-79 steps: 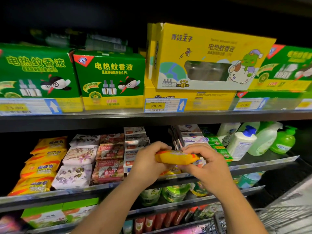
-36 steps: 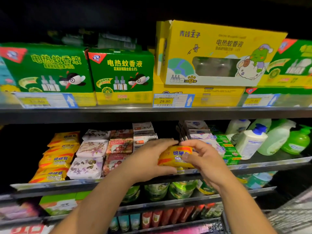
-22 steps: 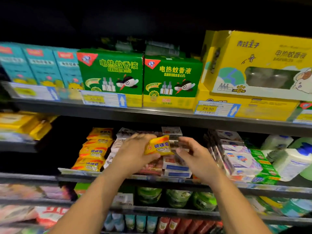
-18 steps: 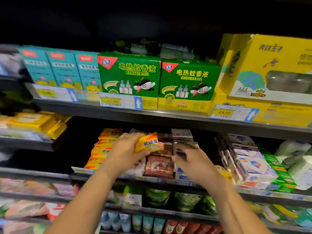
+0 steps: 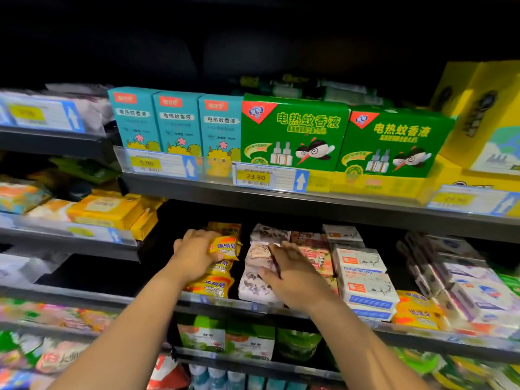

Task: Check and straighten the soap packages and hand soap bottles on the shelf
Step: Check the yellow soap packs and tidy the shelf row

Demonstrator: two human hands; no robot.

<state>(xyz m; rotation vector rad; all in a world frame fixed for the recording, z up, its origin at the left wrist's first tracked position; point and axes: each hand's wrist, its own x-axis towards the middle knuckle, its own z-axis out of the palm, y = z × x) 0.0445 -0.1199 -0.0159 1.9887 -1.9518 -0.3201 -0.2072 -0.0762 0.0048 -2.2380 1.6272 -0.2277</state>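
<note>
My left hand [image 5: 194, 251] grips a yellow sulfur soap package [image 5: 225, 247] and holds it over the stack of yellow sulfur soaps [image 5: 213, 285] at the left of the soap shelf [image 5: 253, 306]. My right hand [image 5: 287, 270] lies flat with fingers spread on the row of white-and-purple soap packages [image 5: 253, 282] beside that stack. Pink soap packages [image 5: 316, 253] and white goat soap boxes [image 5: 363, 273] stand further right. One more yellow soap [image 5: 415, 308] lies at the shelf front on the right. No hand soap bottles are in view.
Green mosquito liquid boxes [image 5: 292, 130] and teal boxes [image 5: 177, 122] fill the shelf above, with a price tag [image 5: 254, 177] on its edge. Yellow packs [image 5: 107, 208] sit on the neighbouring shelf at left. White wrapped packs [image 5: 461, 282] stand at right. Lower shelves hold more goods.
The view has swung left along the shelf. My left hand carried the yellow soap from the middle to the yellow stack. My right hand let go of it and came down on the white-purple packages.
</note>
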